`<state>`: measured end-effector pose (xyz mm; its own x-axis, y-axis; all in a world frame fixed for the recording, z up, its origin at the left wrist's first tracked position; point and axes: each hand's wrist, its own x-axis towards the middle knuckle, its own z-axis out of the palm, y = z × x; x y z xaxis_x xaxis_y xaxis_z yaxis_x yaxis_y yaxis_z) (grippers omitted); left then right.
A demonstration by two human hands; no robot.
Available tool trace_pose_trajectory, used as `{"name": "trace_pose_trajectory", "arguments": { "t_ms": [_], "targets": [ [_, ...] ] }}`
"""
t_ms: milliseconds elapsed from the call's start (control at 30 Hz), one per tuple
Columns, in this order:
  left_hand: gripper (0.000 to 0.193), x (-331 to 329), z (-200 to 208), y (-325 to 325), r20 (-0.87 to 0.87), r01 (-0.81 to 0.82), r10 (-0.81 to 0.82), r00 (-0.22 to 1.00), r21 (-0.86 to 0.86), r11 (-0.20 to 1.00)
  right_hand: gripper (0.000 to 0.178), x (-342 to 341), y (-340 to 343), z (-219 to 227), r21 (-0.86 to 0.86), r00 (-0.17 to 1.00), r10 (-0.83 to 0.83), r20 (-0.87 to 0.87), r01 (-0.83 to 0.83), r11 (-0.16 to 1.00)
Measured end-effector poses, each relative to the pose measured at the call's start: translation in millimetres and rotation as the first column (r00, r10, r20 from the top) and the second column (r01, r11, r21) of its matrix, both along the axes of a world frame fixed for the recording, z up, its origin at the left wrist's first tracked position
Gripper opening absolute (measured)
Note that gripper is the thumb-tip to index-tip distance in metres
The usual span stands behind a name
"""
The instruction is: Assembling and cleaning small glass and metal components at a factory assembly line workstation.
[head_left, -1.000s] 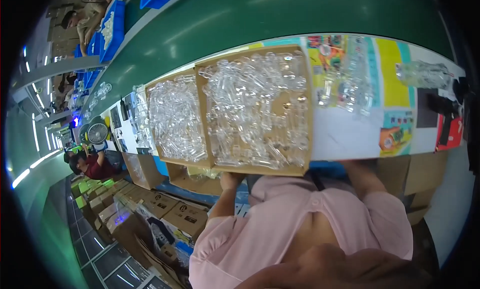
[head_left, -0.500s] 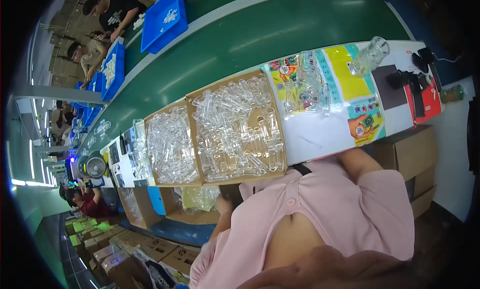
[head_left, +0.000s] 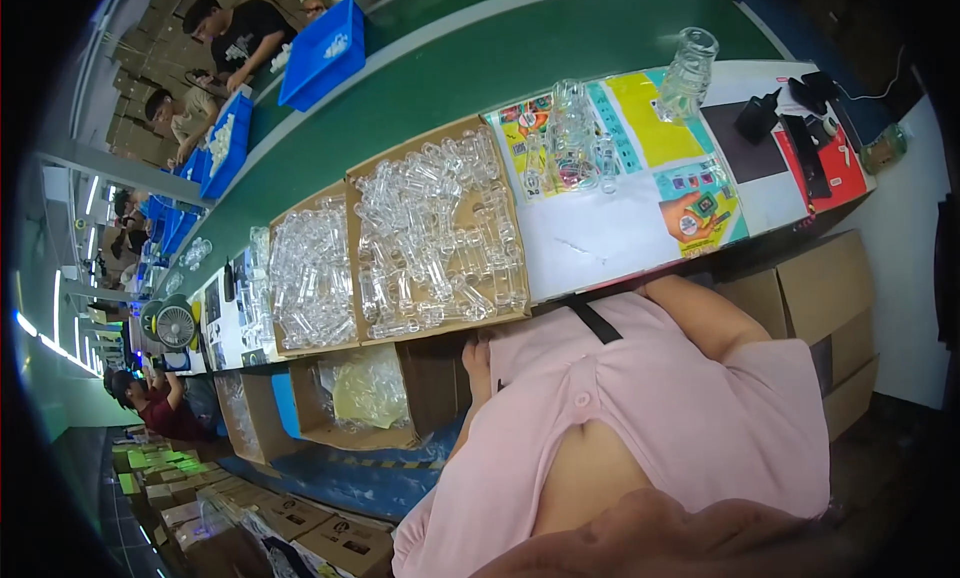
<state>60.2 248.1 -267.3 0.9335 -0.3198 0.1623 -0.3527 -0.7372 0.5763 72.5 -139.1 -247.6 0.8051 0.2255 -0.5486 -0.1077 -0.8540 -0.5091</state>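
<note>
My left hand [head_left: 477, 366] is low beside my body, just under the near edge of a shallow cardboard tray [head_left: 440, 330]. Only a small part of it shows, and its finger pose is unclear. My right forearm runs beneath the table's near edge, which hides the right hand. Many clear plastic pieces [head_left: 425, 233] with rounded ends fill the tray. Left of it, a second cardboard tray [head_left: 312, 350] holds a dense heap of similar clear pieces. More clear pieces [head_left: 572, 143] lie on colourful printed sheets to the right.
A clear ribbed jar [head_left: 688, 75] stands at the far right, near a black bottle [head_left: 757, 116]. Beyond runs a green conveyor belt [head_left: 440, 88] with blue bins [head_left: 322, 58] and co-workers past it. Below the table is an open carton [head_left: 370, 433] with plastic bags; other cartons [head_left: 830, 288] stand right.
The view has shifted, so the table and trays sit further left. My left hand has risen from beside the open carton to near the tray's edge. The right hand stays hidden.
</note>
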Motion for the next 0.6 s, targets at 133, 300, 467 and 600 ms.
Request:
{"name": "trace_pose_trajectory", "arguments": {
  "t_ms": [133, 300, 467, 600],
  "targets": [
    [0.034, 14.7, 82.2, -11.3, -0.295, 0.220, -0.205, 0.933, 0.020, 0.975, 0.049, -42.3, -7.1, 28.2, 0.042, 0.998, 0.063, -0.023, -0.062, 0.997],
    [0.024, 15.2, 127.8, -23.2, -0.189, 0.406, -0.364, 0.912, 0.293, 0.866, 0.035, -92.7, 10.7, 177.9, 0.108, 0.985, 0.026, 0.168, -0.045, 0.993],
    [0.020, 7.4, 204.8, -27.6, -0.337, 0.588, -0.490, 0.804, 0.326, 0.740, 0.038, -104.9, 6.1, 245.0, 0.204, 0.918, 0.118, 0.379, -0.208, 0.957],
    [0.017, -0.8, 256.1, -19.2, -0.283, 0.533, -0.501, 0.818, 0.046, 0.845, 0.050, -75.8, -10.5, 260.9, -0.176, 0.736, 0.314, 0.600, -0.261, 0.949]
  ]
}}
